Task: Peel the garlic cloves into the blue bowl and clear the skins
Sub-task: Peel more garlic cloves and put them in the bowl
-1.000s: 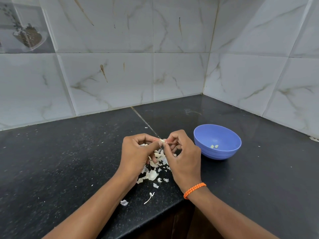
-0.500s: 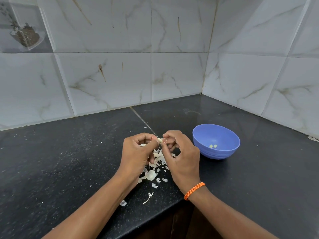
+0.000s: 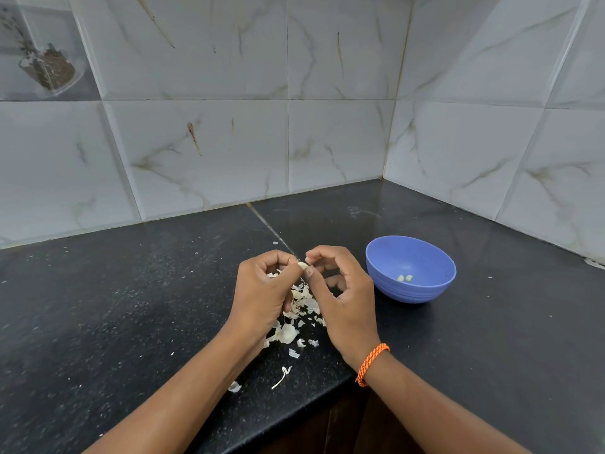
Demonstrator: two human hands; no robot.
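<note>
A small pale garlic clove [image 3: 302, 265] is pinched between the fingertips of both hands above the black counter [image 3: 131, 306]. My left hand [image 3: 263, 294] holds it from the left; my right hand [image 3: 343, 301], with an orange band at the wrist, grips it from the right with thumb and forefinger. Under and between the hands lies a heap of white garlic skins [image 3: 299, 317], with stray flakes nearer the counter edge. The blue bowl [image 3: 411, 269] stands just right of my right hand and has two peeled cloves [image 3: 404, 277] in its bottom.
The counter sits in a corner of white marble-pattern tiled walls [image 3: 337, 139]. Its front edge [image 3: 294, 417] runs just below my wrists. A thin garlic stem piece [image 3: 282, 376] and a skin flake [image 3: 234, 386] lie near that edge.
My right hand's fingers have spread a little and its thumb has shifted on the clove. The hands stay in the same spot over the skins.
</note>
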